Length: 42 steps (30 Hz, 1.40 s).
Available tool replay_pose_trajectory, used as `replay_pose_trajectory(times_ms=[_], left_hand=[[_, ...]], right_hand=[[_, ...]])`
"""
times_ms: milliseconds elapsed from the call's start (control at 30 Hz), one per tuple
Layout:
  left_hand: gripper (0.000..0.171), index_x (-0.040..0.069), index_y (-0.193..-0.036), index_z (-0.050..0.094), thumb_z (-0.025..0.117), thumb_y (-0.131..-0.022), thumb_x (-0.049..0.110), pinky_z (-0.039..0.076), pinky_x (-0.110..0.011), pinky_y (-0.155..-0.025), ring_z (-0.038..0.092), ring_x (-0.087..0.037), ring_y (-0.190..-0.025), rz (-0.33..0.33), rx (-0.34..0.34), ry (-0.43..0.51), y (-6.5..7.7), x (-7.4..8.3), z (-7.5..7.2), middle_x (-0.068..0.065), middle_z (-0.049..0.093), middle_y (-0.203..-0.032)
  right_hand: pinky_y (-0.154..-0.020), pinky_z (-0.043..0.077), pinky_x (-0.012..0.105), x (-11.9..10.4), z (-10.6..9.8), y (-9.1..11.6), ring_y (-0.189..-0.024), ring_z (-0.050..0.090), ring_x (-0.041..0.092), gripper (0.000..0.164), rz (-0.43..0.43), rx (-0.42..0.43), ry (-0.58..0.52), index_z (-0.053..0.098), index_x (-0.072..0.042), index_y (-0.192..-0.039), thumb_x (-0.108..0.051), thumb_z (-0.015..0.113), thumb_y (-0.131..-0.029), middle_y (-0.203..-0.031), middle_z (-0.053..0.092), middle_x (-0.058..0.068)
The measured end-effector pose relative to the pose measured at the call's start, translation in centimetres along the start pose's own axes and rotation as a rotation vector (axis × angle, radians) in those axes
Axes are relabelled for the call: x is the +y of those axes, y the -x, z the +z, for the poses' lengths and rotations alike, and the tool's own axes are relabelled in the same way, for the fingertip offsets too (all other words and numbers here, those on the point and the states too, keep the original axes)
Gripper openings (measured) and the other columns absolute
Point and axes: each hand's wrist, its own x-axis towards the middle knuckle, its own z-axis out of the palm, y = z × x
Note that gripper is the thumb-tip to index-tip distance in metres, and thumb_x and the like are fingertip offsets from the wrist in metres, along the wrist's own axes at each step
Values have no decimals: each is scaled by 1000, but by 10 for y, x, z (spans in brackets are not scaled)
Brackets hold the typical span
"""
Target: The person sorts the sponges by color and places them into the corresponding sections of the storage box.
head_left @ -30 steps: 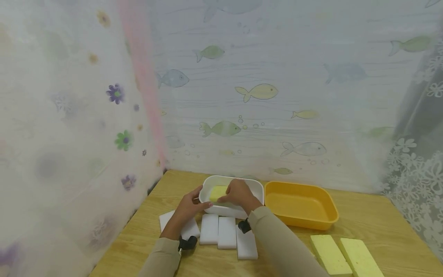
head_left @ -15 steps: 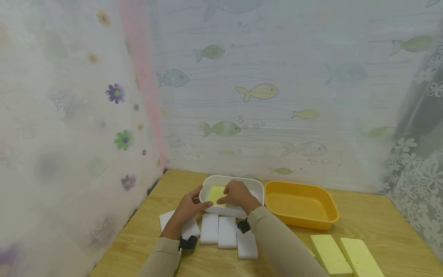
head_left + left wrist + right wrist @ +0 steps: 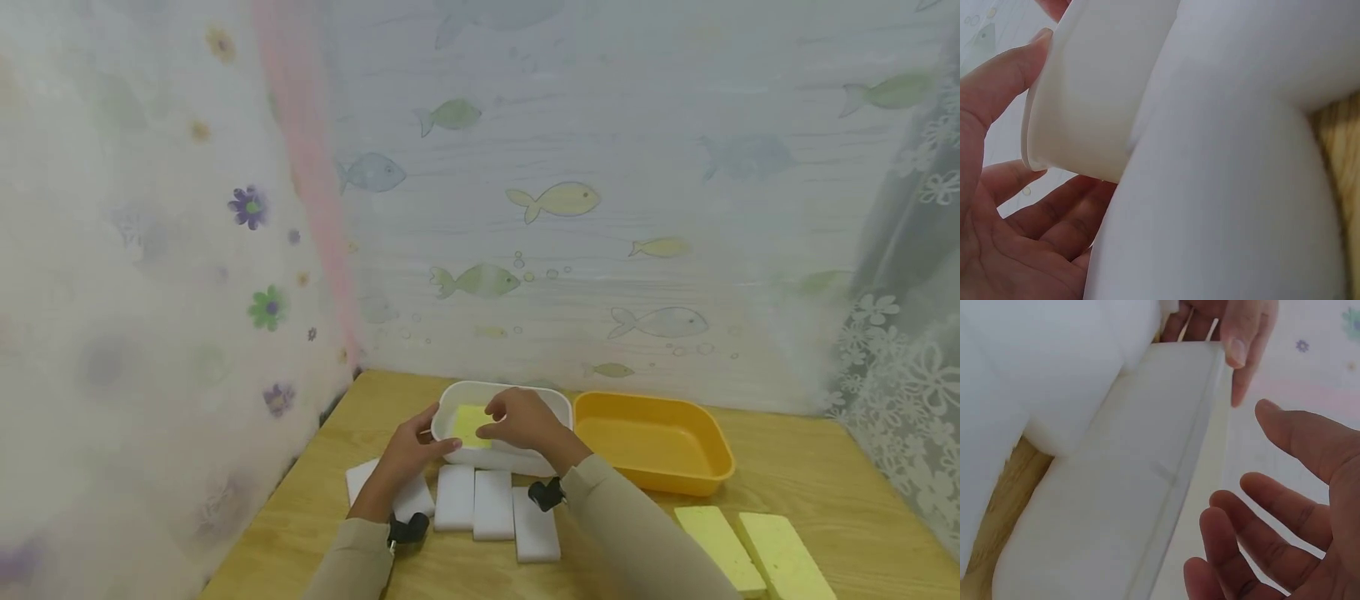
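L grip [image 3: 412, 450] pinching white tub [image 3: 495, 458] edge — R grip [image 3: 521, 419] spread, fingertip gap nr yellow sponge [image 3: 469, 425].

Left hand [image 3: 411, 450] is gripping, thumb opposing the fingers; right hand [image 3: 521, 421] is hovering, thumb and loosely curved fingers standing apart. Left forearm [image 3: 351, 557] and right forearm [image 3: 641, 527] are slanting forward, converging toward the hands.

- No readable text, labels, brands, numbers or signs — all three views.
- White basin [image 3: 491, 457]: faint gray smudge [image 3: 1164, 472] on its wall, right wrist view — not legible as lettering.
- Fish-print sheet [image 3: 592, 283]: drawings only, nothing legible.
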Motion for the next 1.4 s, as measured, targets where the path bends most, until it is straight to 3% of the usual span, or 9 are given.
replay_pose_trajectory(times_ms=[333,567,667,867,1133,1400], left_hand=[[100,12,-164,30,87,-85,38,59,-41,-96,61,-35,-132,14,-2,-3,2,4,-1,-16,53,-154],[99,13,-164,31,88,-85,32,60,-42,-94,62,-36,-130,15,3,23,6,4,-5,-18,54,-152],[99,14,-163,32,88,-85,35,59,-42,-94,63,-35,-130,20,5,5,5,3,-5,-18,56,-150],[100,13,-164,31,88,-85,35,59,-41,-94,62,-36,-130,15,0,17,2,1,-2,-19,55,-150],[100,13,-164,31,88,-85,36,59,-40,-94,62,-36,-130,9,8,7,4,0,-1,-18,57,-149],[100,11,-164,31,87,-85,35,59,-39,-93,64,-34,-128,16,-4,11,4,1,-1,-19,57,-149]], right_hand=[[-77,60,30,17,-21,35,-90,71,17,34,-139,49,-115,78,-16,-114,-37,84,-87,-112,76,8],[-90,59,43,25,-31,73,-106,70,28,40,-162,19,-209,74,-20,-120,-40,84,-88,-121,72,-3],[-91,58,43,31,-38,91,-107,69,26,42,-184,9,-238,73,-21,-121,-39,86,-86,-122,72,-5],[-87,57,30,45,-52,123,-105,67,18,46,-213,25,-229,71,-27,-125,-39,87,-84,-121,71,-11],[-89,58,35,64,-61,149,-108,67,12,48,-221,94,-228,66,-34,-130,-44,84,-86,-129,68,-13],[-88,60,38,87,-68,178,-113,68,21,54,-195,127,-245,66,-28,-133,-43,85,-85,-134,67,-4]])
